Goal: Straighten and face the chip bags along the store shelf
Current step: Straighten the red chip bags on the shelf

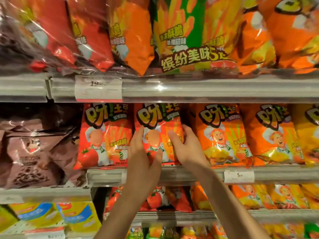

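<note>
The red chip bag (158,133) stands upright on the middle shelf (189,175), second in the row of red bags, and we have both hands on it. Our left hand (144,156) lies against its left edge and lower front, fingers fairly straight and pointing up, thumb across the bag's lower face. Our right hand (185,147) wraps the bag's right edge: the thumb rests on the front and the fingers curl round the side into the dark gap beside it.

Just to the left stands a matching red bag (103,135), touching ours or nearly so. To the right, past the gap, stands an orange bag (222,135), then another orange bag (271,133), all facing forward. Further left, brown bags (32,152) sit slumped and tilted on a slightly lower shelf section.

Above, the upper shelf rail (207,88) overhangs the bag tops and carries a price tag (98,88); large multipacks (189,40) in clear wrap lean out over it. A smaller price tag (239,175) sits on the middle shelf's front rail, right of our right wrist. Below, more red and orange bags (250,197) fill the next shelf, with yellow and blue packs (57,214) lower left.

Open room is slight: only the gap at our right fingers.
</note>
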Tool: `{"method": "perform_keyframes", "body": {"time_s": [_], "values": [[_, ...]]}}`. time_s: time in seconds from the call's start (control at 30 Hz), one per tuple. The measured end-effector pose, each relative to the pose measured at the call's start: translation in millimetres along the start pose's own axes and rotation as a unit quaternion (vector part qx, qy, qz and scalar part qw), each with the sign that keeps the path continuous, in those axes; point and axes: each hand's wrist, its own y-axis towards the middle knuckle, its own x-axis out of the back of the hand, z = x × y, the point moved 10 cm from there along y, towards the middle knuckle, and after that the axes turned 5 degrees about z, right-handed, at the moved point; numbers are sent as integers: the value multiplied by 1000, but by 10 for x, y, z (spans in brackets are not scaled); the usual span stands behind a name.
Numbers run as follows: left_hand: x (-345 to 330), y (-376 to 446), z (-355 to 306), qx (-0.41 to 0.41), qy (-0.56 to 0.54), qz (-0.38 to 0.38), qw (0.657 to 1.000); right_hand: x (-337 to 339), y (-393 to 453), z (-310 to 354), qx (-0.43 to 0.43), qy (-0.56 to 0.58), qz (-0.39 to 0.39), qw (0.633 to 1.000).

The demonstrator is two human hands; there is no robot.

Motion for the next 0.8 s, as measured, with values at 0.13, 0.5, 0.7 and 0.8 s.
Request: {"method": "perform_keyframes", "body": {"time_s": [0.13, 0.5, 0.7, 0.8], "values": [[-79, 163, 20, 74, -114, 38, 990, 141, 118, 100, 11, 12, -6, 1000], [-163, 684, 218, 167, -163, 53, 971, 8, 193, 72, -72, 32, 45, 996], [-229, 594, 232, 158, -203, 36, 966, 95, -47, 67, -76, 56, 5, 996], [-208, 667, 293, 178, -204, 45, 962, 108, 76, 110, -85, 91, 30, 992]]}}
